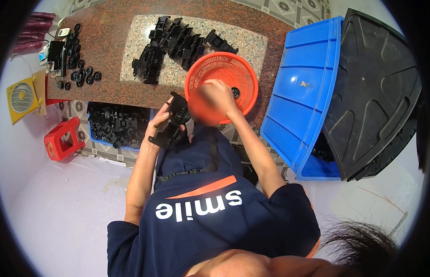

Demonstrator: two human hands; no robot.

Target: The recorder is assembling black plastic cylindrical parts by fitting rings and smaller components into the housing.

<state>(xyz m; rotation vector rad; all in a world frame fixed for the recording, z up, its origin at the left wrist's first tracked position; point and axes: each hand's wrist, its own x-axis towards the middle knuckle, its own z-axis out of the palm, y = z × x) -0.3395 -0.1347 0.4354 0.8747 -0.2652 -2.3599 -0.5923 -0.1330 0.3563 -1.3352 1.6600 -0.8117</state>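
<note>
My left hand (pixel 160 123) is closed round a black moulded plastic frame (pixel 169 128), holding it tilted in front of my waist, at the near left of a red-orange plastic basket (pixel 252 85). Over the basket's near side reaches my right hand (pixel 218 96), close to the frame's upper right end. A blurred patch covers its fingers, so I cannot make out whether it grips anything. A small black wheel (pixel 235 93) lies inside the basket, right of that hand. Several similar black frames (pixel 185 44) stand in rows on the pale speckled panel (pixel 131 46) of the table.
Black wheels (pixel 81 76) are scattered at the table's left, beside a dark device (pixel 54 55). Below its front edge sits a blue crate (pixel 104 138) full of black parts, with a red stool (pixel 64 138) next to it. A large blue bin (pixel 302 92) and black lid (pixel 372 92) stand right.
</note>
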